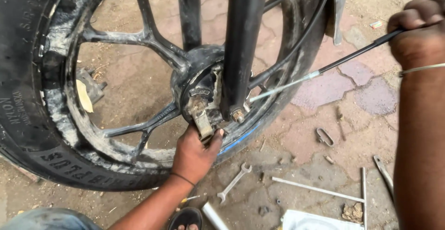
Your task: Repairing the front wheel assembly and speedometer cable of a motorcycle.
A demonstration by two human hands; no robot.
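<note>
At centre frame, the grimy metal brake lever (203, 118) is gripped by the left hand (194, 153); at upper right, the thin, stiff-yet-flexible black cable (352, 56) is clenched in the right hand (417, 30); likely greasy.

Even, diffuse daylight; no hard-edged shadows on the paving (352, 95). Soft shade lies beneath the wheel (139, 86), whose black tyre and fork leg (243, 44) render dark with little detail. Pale residue on the rim reads bright without glare. Focus is fairly sharp at the hub and spanner (234, 182); the right hand (419, 30) near the frame edge appears soft and enlarged.
</note>
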